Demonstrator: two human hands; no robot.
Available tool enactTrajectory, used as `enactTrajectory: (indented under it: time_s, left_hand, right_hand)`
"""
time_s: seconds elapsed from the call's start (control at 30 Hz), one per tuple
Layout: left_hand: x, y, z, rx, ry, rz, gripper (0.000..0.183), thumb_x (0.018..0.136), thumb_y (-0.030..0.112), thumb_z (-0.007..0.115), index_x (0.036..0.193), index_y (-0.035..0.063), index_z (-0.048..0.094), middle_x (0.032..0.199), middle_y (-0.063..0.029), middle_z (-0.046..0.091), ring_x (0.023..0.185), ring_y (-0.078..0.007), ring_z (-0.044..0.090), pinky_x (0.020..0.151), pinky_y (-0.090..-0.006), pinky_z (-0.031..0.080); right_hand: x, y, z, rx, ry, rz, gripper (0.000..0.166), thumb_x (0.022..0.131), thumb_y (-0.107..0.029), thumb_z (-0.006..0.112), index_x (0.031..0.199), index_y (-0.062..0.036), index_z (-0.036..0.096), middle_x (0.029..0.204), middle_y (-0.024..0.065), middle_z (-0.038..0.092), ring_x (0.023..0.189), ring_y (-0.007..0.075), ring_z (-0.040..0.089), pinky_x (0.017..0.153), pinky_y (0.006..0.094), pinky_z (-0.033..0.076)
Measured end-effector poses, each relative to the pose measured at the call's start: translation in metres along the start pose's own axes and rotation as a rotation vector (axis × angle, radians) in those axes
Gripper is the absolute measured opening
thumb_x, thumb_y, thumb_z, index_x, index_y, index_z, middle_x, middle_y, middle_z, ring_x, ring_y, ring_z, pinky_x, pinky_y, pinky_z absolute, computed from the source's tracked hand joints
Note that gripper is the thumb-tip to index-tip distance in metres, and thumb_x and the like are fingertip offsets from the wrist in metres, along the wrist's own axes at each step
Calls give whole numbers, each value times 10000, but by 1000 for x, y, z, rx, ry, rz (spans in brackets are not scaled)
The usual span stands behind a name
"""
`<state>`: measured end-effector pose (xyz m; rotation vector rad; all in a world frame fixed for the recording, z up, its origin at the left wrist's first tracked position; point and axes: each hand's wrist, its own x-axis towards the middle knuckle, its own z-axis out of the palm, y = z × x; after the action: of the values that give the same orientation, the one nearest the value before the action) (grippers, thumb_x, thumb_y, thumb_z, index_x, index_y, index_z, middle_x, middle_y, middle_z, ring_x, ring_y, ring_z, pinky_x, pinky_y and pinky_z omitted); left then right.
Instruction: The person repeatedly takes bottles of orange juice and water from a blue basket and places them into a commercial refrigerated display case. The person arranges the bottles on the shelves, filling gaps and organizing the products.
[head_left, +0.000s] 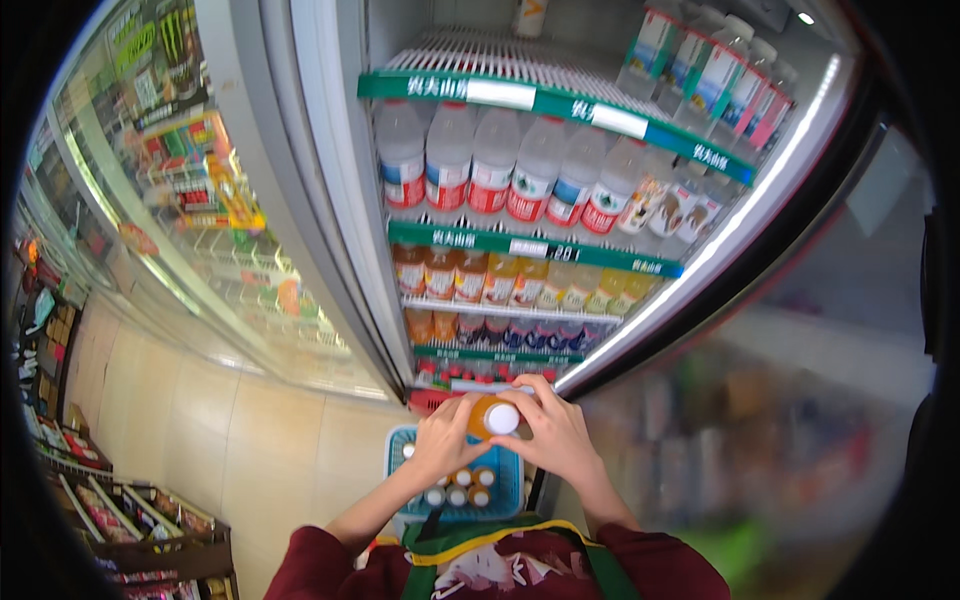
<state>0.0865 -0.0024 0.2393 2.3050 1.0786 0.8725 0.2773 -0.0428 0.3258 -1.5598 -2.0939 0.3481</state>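
Observation:
Between my two hands is a plastic bottle of orange drink (480, 417) with a white cap, seen from above. My left hand (447, 436) grips its left side, fingers wrapped toward the far face. On the other side, my right hand (551, 431) curls around it, thumb near the cap and index finger raised. Below the hands stands a blue plastic basket (510, 495) holding several capped bottles (460, 486), some orange. My forearms hide part of the basket. The bottle is held in front of the opened drinks cooler (525, 386).
Cooler shelves with green price rails (525, 251) hold rows of water bottles (474, 169) and juice bottles (469, 276). The cooler's glass door (750, 375) stands swung out at right. Another glass-fronted cooler (210, 202) is at left. A snack rack (142, 517) stands on the tiled floor (277, 435).

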Motion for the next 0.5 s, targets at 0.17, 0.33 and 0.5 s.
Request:
enactTrajectory:
  time_s: [0.17, 0.33, 0.5]
  left_hand:
    - [-15, -24, 60, -41, -169, -39, 705, 702, 281, 792, 1284, 47, 470, 1091, -158, 645, 1006, -330, 649, 748, -435, 564]
    - [-26, -65, 136, -75, -459, -135, 862, 707, 303, 817, 1376, 22, 353, 1209, -234, 599, 1121, -398, 600, 861, -454, 545]
    - [-63, -123, 215, -425, -608, -97, 1033, 697, 280, 846, 1462, -12, 216, 1512, -282, 316, 1363, -439, 391, 1121, -441, 367]
  right_hand:
    - [-23, 33, 56, -20, -64, 121, 417, 753, -286, 788, 1041, -62, 585, 999, 117, 642, 770, 371, 672, 651, 453, 554]
    - [-54, 92, 124, 31, -81, 282, 408, 715, -227, 822, 1006, -67, 585, 938, 173, 680, 854, 391, 669, 697, 469, 544]
    - [-93, 143, 211, 22, -142, 379, 424, 724, -175, 811, 1051, -53, 571, 1000, 205, 668, 891, 421, 658, 733, 484, 548]
